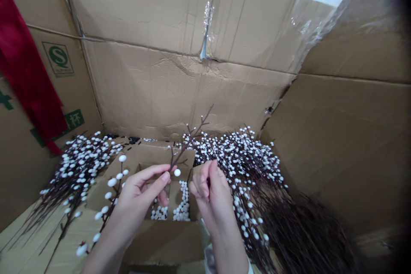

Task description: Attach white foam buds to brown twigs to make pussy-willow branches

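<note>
A thin dark twig (189, 141) rises between my hands, with a white foam bead (177, 172) on it just past my left fingertips. My left hand (141, 197) pinches the twig's lower end. My right hand (208, 192) has its fingers bunched together close by, and their tips hide whatever lies between them. Behind my left wrist runs a beaded branch (109, 205). A dense bundle of beaded branches (240, 162) touches my right hand's side.
A small cardboard box (167, 239) below my hands holds loose white beads (183, 205). Another beaded bundle (83, 167) lies left, bare brown twigs (302, 231) lie lower right, and large cardboard walls (180, 85) surround everything. Red cloth (25, 68) hangs left.
</note>
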